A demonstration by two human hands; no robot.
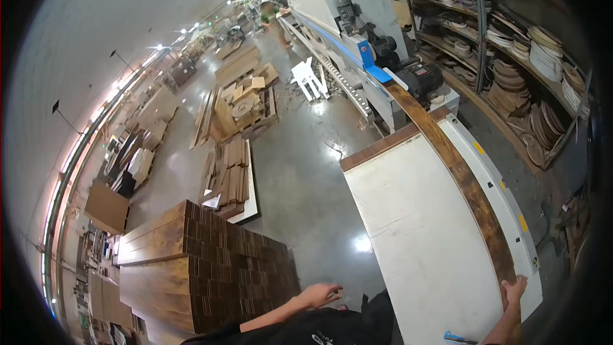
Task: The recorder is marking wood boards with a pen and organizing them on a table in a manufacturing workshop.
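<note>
Nearest the camera, along the lower edge, is the person's dark clothing (287, 331), with a bare forearm on either side. The left hand (322, 295) is free and released in the air, its fingers loosely bent, between a tall stack of brown boards (211, 262) on the left and a white-topped table (408, 204) on the right. The right hand (514, 291) touches the near end of a long wooden board (469, 188), its thumb and fingers spread around that end; whether it grips the wood or only presses on it, one cannot tell.

The board, mottled brown, lies along the right part of the table, beside a white rail (511, 201) with yellow marks. Its far end reaches a large machine (367, 22), next to a blue bracket (373, 64); dark motors (421, 80) sit on the machine's right side. A blue-handled tool (454, 337) lies on the table near the right forearm.

Shelves (511, 57) full of curved and flat pieces line the right side. Beyond the stack, a pallet of wood pieces (242, 105) sits on the grey floor (300, 204). Far off, another person (271, 18) stands beside the machine.
</note>
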